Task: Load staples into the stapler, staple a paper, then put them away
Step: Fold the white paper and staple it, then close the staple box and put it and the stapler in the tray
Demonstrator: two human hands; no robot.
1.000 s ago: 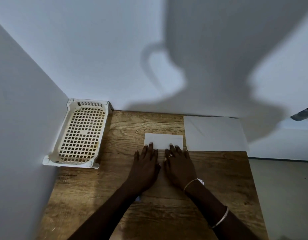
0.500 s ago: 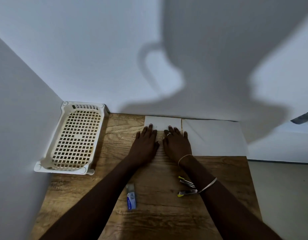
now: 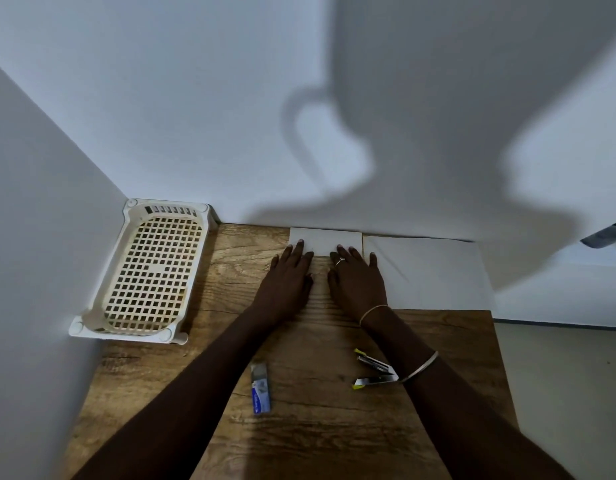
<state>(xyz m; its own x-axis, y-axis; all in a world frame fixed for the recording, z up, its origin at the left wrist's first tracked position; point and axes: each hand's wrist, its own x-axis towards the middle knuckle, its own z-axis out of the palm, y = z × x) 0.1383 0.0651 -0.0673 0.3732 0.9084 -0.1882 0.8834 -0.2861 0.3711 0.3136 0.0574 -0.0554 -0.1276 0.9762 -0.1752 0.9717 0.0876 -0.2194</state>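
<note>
At the far left, a cream plastic lattice basket (image 3: 150,271) sits in the corner against the wall on the wooden surface (image 3: 299,441). Next comes a small blue-and-grey staple box (image 3: 260,389), lying flat near the front, just beside the left forearm. Further back, the left hand (image 3: 288,277) lies palm down with its grip spread flat, fingertips resting on the near edge of a small folded white paper (image 3: 325,239) that is pushed up to the back wall. The right hand (image 3: 357,277), wearing a ring, is likewise flat and spread, fingers on the same paper, holding nothing. Nearer the front, the yellow-tipped stapler (image 3: 374,370) lies hinged open on the surface, touching or tucked just under the right forearm. A larger white sheet (image 3: 434,271) lies at the back right corner.
</note>
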